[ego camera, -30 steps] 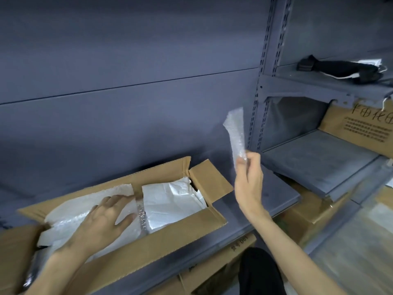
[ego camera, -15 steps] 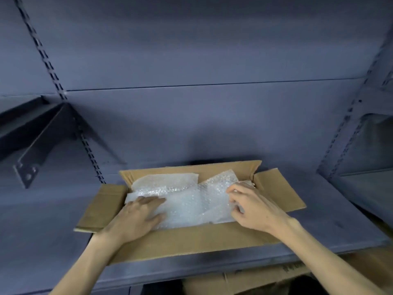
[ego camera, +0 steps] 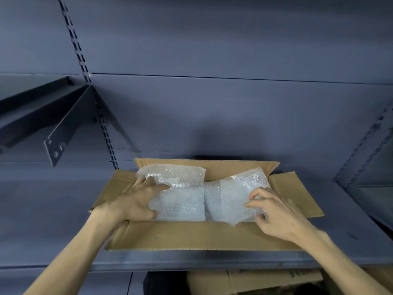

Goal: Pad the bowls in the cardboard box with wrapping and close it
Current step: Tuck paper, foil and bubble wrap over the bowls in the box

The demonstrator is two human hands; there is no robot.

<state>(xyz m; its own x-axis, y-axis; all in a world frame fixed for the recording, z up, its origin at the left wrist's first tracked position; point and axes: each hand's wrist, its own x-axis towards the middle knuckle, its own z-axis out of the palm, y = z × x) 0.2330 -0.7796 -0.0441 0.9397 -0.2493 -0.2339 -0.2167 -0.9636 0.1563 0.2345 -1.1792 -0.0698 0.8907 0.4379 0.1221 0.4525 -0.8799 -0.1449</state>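
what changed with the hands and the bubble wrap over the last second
The right hand, which held a strip of bubble wrap up in the air beside the cardboard box, has come down and now pinches the right bubble wrap sheet inside it. The left hand shifted from lying flat on the padding to gripping the left bubble wrap sheet. The box stays on the shelf, flaps open.

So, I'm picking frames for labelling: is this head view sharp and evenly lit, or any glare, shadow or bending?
Head view: dim, bluish light; the bubble wrap catches pale glare, the brightest area; a dark shadow sits on the wall behind the box; shelf uprights lean outward, so wide-angle bending; the left hand and right hand look fairly sharp.
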